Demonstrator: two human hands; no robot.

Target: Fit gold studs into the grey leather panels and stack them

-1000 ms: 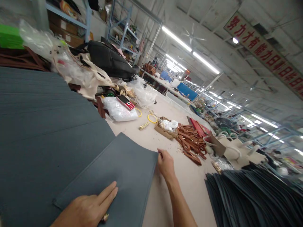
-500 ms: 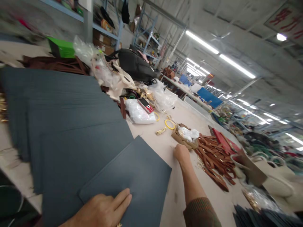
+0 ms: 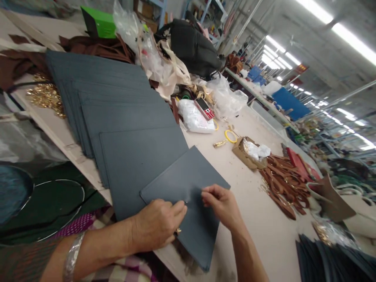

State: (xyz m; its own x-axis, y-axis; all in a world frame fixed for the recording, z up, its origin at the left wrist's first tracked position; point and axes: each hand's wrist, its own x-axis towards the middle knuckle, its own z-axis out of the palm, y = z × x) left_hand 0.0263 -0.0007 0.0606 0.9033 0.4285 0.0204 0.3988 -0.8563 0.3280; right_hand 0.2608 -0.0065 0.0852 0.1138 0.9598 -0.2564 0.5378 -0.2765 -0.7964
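Observation:
A dark blue-grey panel lies at an angle over the front of a fanned stack of similar panels. My left hand is closed at the panel's near left side, with a small gold-coloured piece showing under its fingers. A tiny bright spot shows on the panel by the left fingertips. Over the panel's right part, my right hand has its thumb and fingers pinched together; whatever is between them is too small to make out.
Gold hardware lies left of the stack. Beyond it are a phone, a yellow ring and a small box. Brown straps lie on the right, with dark pieces at lower right.
My right hand has come back from beside the small box to above the panel. The left hand stays at the panel, its fingers more bent. The view has tilted down and shifted left.

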